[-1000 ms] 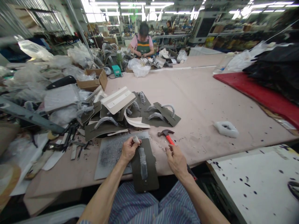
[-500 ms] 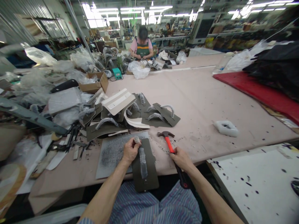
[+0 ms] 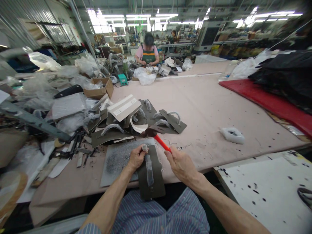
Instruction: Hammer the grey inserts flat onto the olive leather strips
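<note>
My left hand (image 3: 136, 158) is closed around a short pale cylinder-shaped punch or setting tool (image 3: 144, 148), held upright at the top end of a dark olive panel (image 3: 157, 174). A plastic-wrapped handle (image 3: 149, 172) runs down the middle of that panel. Part of the panel rests on a grey slab (image 3: 114, 162) marked with dark specks; its near end hangs over the table edge. In my right hand (image 3: 181, 162) is a claw hammer (image 3: 162, 142) with a red handle, its head raised just above and beyond the pale tool, apart from it.
Beyond the slab lies a pile of olive panels (image 3: 112, 135) with wrapped handles. Hand tools (image 3: 78, 143) lie to the left, near plastic-wrapped goods. A white plastic holder (image 3: 232, 135) and a red board (image 3: 265, 96) are on the right. A co-worker (image 3: 148, 53) sits across the table.
My right hand has lifted the hammer off the table side and swung it up and left, toward the pale tool. My left hand and the panel stay nearly in place.
</note>
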Tool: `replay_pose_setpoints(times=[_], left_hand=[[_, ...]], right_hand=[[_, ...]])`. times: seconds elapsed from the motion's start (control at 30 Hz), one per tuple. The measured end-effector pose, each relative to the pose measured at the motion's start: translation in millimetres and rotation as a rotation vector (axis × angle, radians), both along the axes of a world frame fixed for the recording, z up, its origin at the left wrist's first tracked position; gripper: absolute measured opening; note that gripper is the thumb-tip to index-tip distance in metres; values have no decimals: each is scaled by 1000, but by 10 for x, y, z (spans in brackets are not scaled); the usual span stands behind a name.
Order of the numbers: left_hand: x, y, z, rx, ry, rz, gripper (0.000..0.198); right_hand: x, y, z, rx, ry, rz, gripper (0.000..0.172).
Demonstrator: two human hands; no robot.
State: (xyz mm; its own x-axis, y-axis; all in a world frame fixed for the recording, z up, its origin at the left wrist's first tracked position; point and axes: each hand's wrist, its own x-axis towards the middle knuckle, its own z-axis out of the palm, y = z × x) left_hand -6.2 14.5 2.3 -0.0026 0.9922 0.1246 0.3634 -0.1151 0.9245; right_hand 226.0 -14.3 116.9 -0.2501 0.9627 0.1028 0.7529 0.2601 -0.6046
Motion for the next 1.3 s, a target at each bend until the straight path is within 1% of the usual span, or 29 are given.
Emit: replay_pose_setpoints(times=[0.07,0.13,0.2,0.27,0.37,0.47,0.57,0.67,0.77,0.97,1.07,1.17,1.3], left_hand=[[-38,24,11,-25,-19,-21,15],[-68,47,22,-44,-51,-45,14],[-78,69,27,-59,-85,-60,12],[-65,85,24,-66,-110,-46,11],[-18,94,1,-70,-121,13,10],[18,96,-29,-62,-106,75,8],[18,112,-43,-86,-161,106,11],[-3,139,-36,-133,-253,87,17],[-15,153,-29,-155,-289,84,18],[-16,137,-35,-143,-256,77,19],[-16,130,-25,-141,-221,68,20],[-9,126,-19,-139,-190,67,21],[4,118,-20,-123,-150,64,22]], right_hand=[[-17,4,45,0,-115,56,27],[-41,19,104,32,-161,70,28],[-70,40,186,90,-154,45,31],[-92,59,263,128,-128,20,33],[-94,67,286,99,-132,26,32],[-58,39,190,-3,-167,42,29],[-5,-11,64,-95,-172,29,28],[61,-55,-41,-146,-120,-7,29],[152,-80,-146,-183,-45,-67,33],[345,-124,-420,-282,51,-186,37],[401,-155,-545,-327,66,-210,37],[417,-175,-606,-332,87,-202,38],[387,-158,-574,-343,92,-188,38]])
